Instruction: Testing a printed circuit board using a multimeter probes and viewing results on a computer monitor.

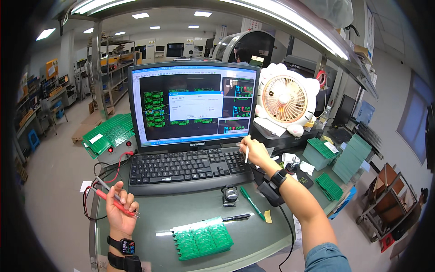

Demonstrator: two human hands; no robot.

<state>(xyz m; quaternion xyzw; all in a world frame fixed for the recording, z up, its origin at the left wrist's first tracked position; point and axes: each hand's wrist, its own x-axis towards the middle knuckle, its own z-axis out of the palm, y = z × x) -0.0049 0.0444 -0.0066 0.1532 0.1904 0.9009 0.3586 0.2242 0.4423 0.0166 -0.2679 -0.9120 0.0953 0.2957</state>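
My left hand [118, 212] is closed around a pair of test probes, one red [101, 194] and one grey [103, 183]. Their thin metal tips stick out past the fingers, above the mat. A slim white stick [247, 154], whose kind I cannot make out, is pinched in my right hand [256, 151]. That hand is over the right end of the black keyboard [181, 167], by the monitor's lower right corner. On the monitor [156, 129] a dialog box covers part of a green circuit board picture. Nearest me lies a stack of green circuit boards [204, 238].
Between boards and keyboard are a small black magnifier [230, 196], a green pen [252, 203] and a black pen [235, 218]. More green boards [106, 136] rest on a box at left; others [329, 187] are at right. A cat-shaped fan [286, 99] stands beside the monitor.
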